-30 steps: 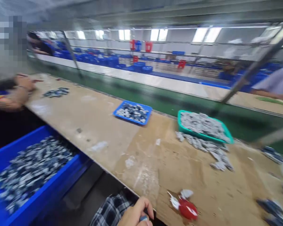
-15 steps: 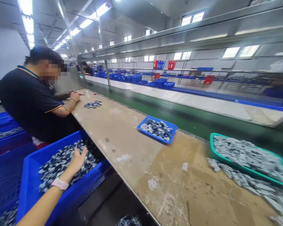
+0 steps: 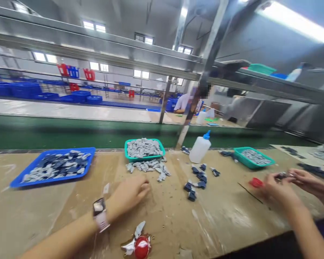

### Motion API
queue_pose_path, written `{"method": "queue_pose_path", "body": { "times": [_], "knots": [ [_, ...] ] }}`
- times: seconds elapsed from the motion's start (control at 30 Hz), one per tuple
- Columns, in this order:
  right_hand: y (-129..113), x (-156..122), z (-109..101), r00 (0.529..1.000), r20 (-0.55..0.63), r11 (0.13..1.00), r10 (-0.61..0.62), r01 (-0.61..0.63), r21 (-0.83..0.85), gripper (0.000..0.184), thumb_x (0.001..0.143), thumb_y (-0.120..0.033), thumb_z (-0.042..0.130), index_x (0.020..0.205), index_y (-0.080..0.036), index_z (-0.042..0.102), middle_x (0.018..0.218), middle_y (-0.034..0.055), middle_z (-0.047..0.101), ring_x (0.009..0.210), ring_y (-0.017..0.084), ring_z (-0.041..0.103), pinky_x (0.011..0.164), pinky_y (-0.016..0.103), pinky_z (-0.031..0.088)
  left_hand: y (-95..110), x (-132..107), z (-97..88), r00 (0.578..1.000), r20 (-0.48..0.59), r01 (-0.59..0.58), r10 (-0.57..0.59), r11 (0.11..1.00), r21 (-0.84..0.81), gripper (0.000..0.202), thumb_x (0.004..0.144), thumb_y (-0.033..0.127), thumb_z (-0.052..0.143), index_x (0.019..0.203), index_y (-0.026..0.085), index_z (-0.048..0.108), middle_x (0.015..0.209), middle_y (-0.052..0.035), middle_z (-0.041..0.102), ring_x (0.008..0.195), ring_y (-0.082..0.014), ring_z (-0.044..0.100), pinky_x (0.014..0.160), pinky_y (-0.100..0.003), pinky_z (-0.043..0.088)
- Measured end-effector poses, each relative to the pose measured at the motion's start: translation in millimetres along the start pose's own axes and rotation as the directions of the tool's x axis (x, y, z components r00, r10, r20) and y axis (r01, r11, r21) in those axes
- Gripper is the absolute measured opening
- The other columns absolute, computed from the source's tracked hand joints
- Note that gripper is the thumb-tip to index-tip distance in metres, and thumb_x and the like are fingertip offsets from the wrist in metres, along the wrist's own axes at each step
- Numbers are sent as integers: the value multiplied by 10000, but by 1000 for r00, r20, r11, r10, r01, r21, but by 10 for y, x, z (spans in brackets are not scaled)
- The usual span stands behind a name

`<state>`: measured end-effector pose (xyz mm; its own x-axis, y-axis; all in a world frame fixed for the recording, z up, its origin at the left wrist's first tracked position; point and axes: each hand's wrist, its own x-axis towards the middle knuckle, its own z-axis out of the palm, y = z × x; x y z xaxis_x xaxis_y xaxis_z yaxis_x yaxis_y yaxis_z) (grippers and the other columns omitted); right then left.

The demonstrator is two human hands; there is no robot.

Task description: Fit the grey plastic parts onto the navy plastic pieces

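My left hand (image 3: 131, 191), with a pink-banded watch (image 3: 100, 215) on its wrist, is low over the brown tabletop. Its fingers are curled inward; whatever they hold, if anything, is hidden. Just beyond it lie loose grey-white pieces (image 3: 162, 172), beside a green tray (image 3: 144, 157) heaped with similar pieces. Nearer me is a small round red item (image 3: 142, 246) with shiny silvery pieces against it. Several dark blue and white pieces (image 3: 201, 178) lie to the right of the hand. My right hand is out of view.
A blue tray (image 3: 88, 163) of dark and pale pieces is at left. A white squeeze bottle (image 3: 200, 149) stands by a metal post. At right, a co-worker's hands (image 3: 282, 189) hold a small dark thing near a red cup-like item (image 3: 256, 182) and another green tray (image 3: 250, 165).
My view has swung right. My left hand, open over the blue bin of pieces earlier, is now over the table with curled fingers. A co-worker's hands have come into view at right.
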<state>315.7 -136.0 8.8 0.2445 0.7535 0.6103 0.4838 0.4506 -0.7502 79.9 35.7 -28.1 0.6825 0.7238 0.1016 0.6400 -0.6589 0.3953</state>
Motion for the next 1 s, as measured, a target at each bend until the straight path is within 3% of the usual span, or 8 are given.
{"method": "queue_pose_path", "body": {
  "times": [0.17,0.33,0.4,0.5,0.67,0.77,0.9,1.0],
  "knots": [
    [389,576,-1029,984,-172,997,-45,34,-62,126,882,-344,623,871,-367,746,705,-43,720,754,223,687,348,276,527,261,804,364,996,45,72,-79,988,138,269,895,357,648,1016,118,625,1016,-83,665,952,-237,638,858,-432,514],
    [870,686,-1491,966,-247,994,-74,51,-97,250,903,-304,609,698,-356,741,584,-34,651,753,211,691,328,219,487,247,824,170,991,53,112,-119,986,126,144,935,191,544,987,105,647,994,-103,683,971,-258,636,878,-454,482],
    [1061,675,-1587,957,-280,993,-76,48,-105,284,911,-303,605,661,-332,736,561,-27,630,768,189,694,338,172,461,358,703,87,994,88,67,-71,996,51,183,929,210,517,977,120,669,999,-119,701,957,-282,637,855,-436,464],
    [1281,644,-1693,940,-332,993,-73,37,-113,289,914,-299,609,654,-312,735,570,-18,633,798,157,694,357,116,421,623,458,145,966,258,0,35,991,-133,178,857,249,551,918,213,714,870,-33,744,800,-222,674,702,-303,477],
    [1450,650,-1811,919,-390,995,-53,13,-103,227,865,-292,676,648,-318,736,583,-22,654,863,165,713,369,121,440,892,285,371,916,398,92,60,931,-353,409,687,272,688,1088,226,622,787,10,735,717,-198,675,544,-220,421],
    [1477,699,-1839,921,-388,997,-24,-7,-79,248,868,-342,668,630,-322,736,602,-32,673,848,186,731,381,177,497,894,523,316,858,472,14,205,907,-420,428,694,379,756,1073,217,640,796,7,732,708,-199,682,548,-226,458],
    [1422,777,-1832,934,-357,998,18,-38,-50,309,900,-425,589,645,-338,739,583,-65,667,754,160,735,419,218,539,779,1093,322,842,329,-277,427,867,-415,337,902,327,577,1216,206,593,1251,-98,640,1154,-247,587,940,-333,487],
    [1288,834,-1801,945,-322,998,49,-62,-31,302,889,-438,572,690,-307,758,598,-81,665,724,130,728,466,217,540,658,1451,505,752,300,-483,587,801,-355,344,847,243,675,1184,193,627,1366,-115,551,1288,-286,476,1059,-426,414]
  ]
}}
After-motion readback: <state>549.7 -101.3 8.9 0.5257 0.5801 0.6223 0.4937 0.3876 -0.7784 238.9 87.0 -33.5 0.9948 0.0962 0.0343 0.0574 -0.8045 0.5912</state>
